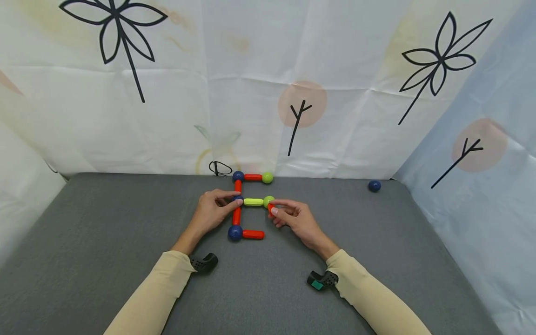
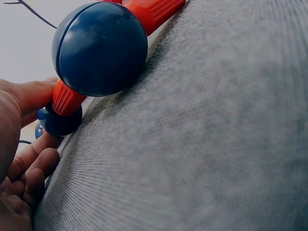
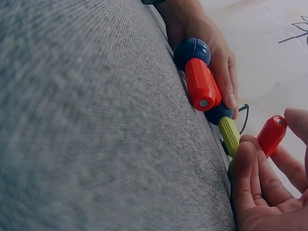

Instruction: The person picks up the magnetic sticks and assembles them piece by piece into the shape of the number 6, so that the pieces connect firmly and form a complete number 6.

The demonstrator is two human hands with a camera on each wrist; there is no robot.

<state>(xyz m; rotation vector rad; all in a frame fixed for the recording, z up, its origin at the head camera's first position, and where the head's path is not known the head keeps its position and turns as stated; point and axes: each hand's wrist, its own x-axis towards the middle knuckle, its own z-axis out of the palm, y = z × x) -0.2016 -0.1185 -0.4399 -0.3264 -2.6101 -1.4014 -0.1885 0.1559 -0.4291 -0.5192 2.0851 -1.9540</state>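
Note:
On the grey surface lies an E-shaped build of magnetic rods and balls. My left hand pinches its middle blue ball between thumb and index finger. From that ball a yellow-green rod runs right to a green ball. My right hand holds a short red rod by thumb and fingers, right at this green ball. A red rod sticks out from the near blue ball. At the far end, another red rod joins a blue ball to a green ball.
A loose blue ball lies at the back right, by the surface's far edge. A white printed cloth hangs behind, and a bluish one closes the right side. Grey fabric covers the surface around the build.

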